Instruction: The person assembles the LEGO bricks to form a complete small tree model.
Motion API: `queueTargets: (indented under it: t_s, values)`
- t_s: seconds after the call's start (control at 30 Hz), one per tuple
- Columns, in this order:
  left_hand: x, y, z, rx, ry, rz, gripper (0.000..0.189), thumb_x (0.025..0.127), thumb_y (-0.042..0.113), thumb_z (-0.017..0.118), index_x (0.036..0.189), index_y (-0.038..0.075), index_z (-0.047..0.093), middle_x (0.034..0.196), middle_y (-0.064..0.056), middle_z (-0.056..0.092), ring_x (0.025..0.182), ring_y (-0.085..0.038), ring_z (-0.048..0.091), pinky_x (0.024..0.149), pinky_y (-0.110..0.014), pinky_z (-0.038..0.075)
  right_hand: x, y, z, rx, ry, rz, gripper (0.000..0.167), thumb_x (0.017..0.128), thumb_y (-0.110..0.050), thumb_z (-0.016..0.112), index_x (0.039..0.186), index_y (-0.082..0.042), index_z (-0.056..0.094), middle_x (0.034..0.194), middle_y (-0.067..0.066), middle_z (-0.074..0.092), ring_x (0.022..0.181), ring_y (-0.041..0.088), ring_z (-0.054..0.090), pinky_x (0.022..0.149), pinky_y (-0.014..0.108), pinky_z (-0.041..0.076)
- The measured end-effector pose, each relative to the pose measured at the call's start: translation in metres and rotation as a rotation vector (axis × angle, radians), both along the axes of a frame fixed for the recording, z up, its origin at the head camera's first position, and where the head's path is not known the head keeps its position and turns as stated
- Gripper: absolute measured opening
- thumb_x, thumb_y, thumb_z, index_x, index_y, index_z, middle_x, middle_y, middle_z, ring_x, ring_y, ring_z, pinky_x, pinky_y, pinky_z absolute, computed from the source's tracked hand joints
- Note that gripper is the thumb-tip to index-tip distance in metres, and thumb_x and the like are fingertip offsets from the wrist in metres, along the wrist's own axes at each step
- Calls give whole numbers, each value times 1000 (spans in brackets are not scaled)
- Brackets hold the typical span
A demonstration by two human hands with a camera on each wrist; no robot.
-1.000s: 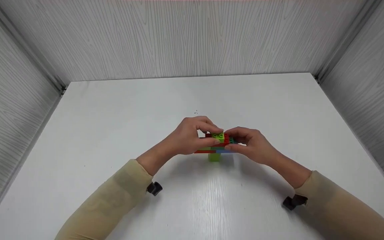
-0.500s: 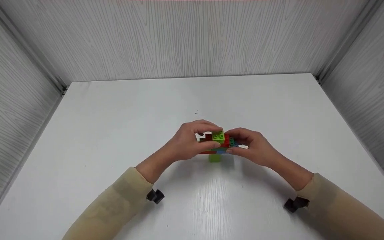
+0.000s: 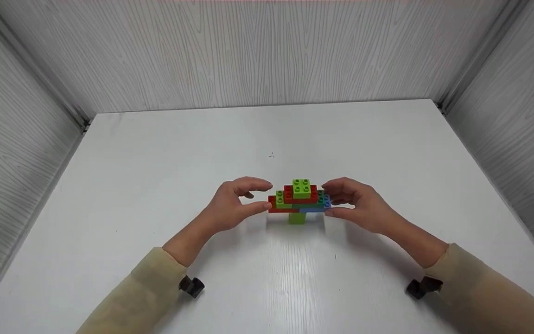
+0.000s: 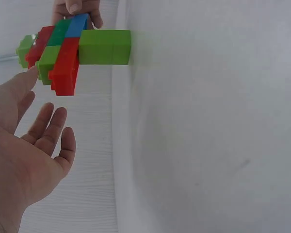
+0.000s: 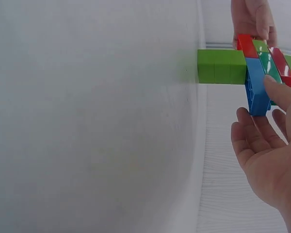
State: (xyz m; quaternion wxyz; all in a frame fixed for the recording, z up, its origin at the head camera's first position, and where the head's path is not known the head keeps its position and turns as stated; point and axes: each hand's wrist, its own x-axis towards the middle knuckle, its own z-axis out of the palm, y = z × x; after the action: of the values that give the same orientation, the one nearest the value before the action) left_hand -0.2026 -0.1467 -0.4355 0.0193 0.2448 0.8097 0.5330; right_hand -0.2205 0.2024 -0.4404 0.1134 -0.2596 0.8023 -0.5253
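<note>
A tree-like stack of toy building bricks [image 3: 301, 201] stands upright on the white table. Its narrow lime-green stem [image 4: 104, 47] carries a wide layer of one red brick [image 4: 65, 68] and one blue brick [image 5: 256, 90]. Above these lie a light green and a dark green brick, then a red one, with a lime-green brick [image 3: 301, 189] on top. My left hand [image 3: 231, 206] is beside the stack's left end, fingers spread and thumb tip close to it. Around the right end my right hand [image 3: 364, 206] has loosely bent fingers; whether its thumb touches the bricks I cannot tell.
The white tabletop [image 3: 179, 153] bears a few small dark specks. Pale wood-grain panels [image 3: 267, 55] enclose the back and both sides. A black wrist device [image 3: 192, 286] sits under the left sleeve, another [image 3: 423, 286] under the right.
My left hand has let go of the top lime-green brick and moved left. My right hand has drawn slightly to the right, uncovering more of the stack, which stays in place.
</note>
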Motion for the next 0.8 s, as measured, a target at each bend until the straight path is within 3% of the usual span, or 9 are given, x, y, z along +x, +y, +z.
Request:
queueTargets:
  t_s: [0.2,0.4,0.63,0.8]
  values:
    - [0,1,-9,-19,-73,-9,38,95,18,82,133,15,75,131,1,73,123,-19,66,103,-53,53,-1,-1,-1,-33,-15,-17,45,92,-4,83,131,-8,62,130,7,68,116,24,70,103,44,55]
    - [0,3,-12,23,-109,-15,32,97,15,80,129,12,76,123,0,75,111,-20,71,99,-46,57,-3,-3,-2,-75,-28,-13,39,93,-2,81,127,-3,61,127,13,69,113,26,71,98,33,57]
    - [-3,4,-12,111,-170,17,30,101,20,76,130,11,76,124,-3,75,107,-22,72,93,-33,60,-9,-5,-5,-67,-61,-48,25,100,-10,76,124,-5,70,116,12,71,102,28,70,90,28,60]
    - [-6,4,-9,108,-218,44,35,97,20,80,131,12,75,124,-3,74,109,-22,72,92,-31,60,-14,-7,-5,-104,-111,-40,32,97,-8,79,126,-1,69,119,15,70,101,28,71,90,29,60]
